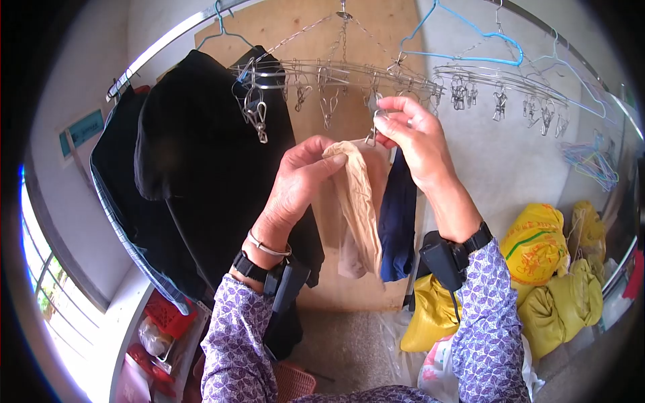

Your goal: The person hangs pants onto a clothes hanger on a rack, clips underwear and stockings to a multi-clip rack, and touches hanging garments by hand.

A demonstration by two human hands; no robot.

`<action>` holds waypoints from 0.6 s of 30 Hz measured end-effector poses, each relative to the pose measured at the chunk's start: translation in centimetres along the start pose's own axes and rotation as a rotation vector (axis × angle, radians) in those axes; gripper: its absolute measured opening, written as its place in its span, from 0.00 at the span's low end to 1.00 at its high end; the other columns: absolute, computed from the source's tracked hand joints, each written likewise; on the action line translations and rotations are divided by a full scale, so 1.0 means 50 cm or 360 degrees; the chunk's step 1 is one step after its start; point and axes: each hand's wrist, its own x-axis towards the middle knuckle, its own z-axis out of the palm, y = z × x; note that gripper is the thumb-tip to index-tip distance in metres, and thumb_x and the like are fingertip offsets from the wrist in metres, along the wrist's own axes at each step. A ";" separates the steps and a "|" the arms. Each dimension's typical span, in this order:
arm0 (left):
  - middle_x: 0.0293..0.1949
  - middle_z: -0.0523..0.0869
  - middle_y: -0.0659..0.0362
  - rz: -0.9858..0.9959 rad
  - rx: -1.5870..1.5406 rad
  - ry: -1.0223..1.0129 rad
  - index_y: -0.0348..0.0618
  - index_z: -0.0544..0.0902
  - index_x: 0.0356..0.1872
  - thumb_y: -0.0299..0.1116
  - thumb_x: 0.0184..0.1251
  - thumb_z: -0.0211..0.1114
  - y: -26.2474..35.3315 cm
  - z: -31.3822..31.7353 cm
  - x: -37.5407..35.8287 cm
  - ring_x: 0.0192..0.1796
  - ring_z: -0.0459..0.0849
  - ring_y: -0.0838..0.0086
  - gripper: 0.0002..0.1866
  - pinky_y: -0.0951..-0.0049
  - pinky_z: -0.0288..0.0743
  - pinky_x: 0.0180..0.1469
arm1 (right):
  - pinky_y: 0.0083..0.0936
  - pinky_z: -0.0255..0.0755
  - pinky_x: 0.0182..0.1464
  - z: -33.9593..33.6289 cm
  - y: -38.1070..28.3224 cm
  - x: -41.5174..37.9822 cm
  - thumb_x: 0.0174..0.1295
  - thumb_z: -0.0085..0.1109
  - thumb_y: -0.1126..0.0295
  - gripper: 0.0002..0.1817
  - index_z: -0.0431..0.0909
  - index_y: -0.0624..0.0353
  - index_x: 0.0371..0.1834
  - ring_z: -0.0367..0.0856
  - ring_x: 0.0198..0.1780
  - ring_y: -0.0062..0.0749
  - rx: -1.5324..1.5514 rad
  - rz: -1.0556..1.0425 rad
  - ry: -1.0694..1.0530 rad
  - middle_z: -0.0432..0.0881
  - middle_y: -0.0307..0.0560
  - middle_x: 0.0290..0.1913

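in the head view, a beige cloth (359, 201) hangs under a round metal rack (342, 70), its long axis close to vertical, the lower end leaning slightly right. the left hand (302, 178) pinches its upper edge between thumb and fingers; the right hand (410, 134), just beside it, closes on a metal clip (371, 136) at the cloth's top (a dark blue cloth (398, 221) hangs just right of it).

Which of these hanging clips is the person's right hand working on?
The metal clip just above the beige cloth in the left hand; the right hand pinches it, while the other clips hang untouched.
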 end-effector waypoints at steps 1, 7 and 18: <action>0.34 0.83 0.64 0.0004 0.0044 0.0034 0.40 0.80 0.35 0.27 0.62 0.61 -0.002 -0.002 0.002 0.38 0.78 0.82 0.03 0.80 0.70 0.45 | 0.19 0.69 0.40 0.001 0.001 -0.002 0.59 0.62 0.68 0.15 0.76 0.60 0.48 0.77 0.37 0.22 -0.0094 -0.0050 0.0070 0.80 0.40 0.36; 0.30 0.81 0.66 -0.0014 0.0168 0.0262 0.40 0.80 0.34 0.28 0.63 0.59 -0.037 -0.040 0.026 0.33 0.76 0.83 0.04 0.81 0.69 0.39 | 0.22 0.71 0.30 0.015 -0.009 -0.031 0.60 0.60 0.70 0.12 0.77 0.61 0.46 0.76 0.26 0.19 -0.0650 -0.0793 0.0255 0.80 0.43 0.26; 0.28 0.80 0.69 0.0024 0.0114 0.0262 0.43 0.80 0.33 0.28 0.64 0.60 -0.049 -0.040 0.047 0.30 0.75 0.87 0.02 0.84 0.66 0.34 | 0.30 0.71 0.31 0.070 0.017 0.088 0.55 0.64 0.56 0.21 0.78 0.68 0.33 0.79 0.25 0.34 -0.0751 -0.0258 0.0091 0.80 0.52 0.23</action>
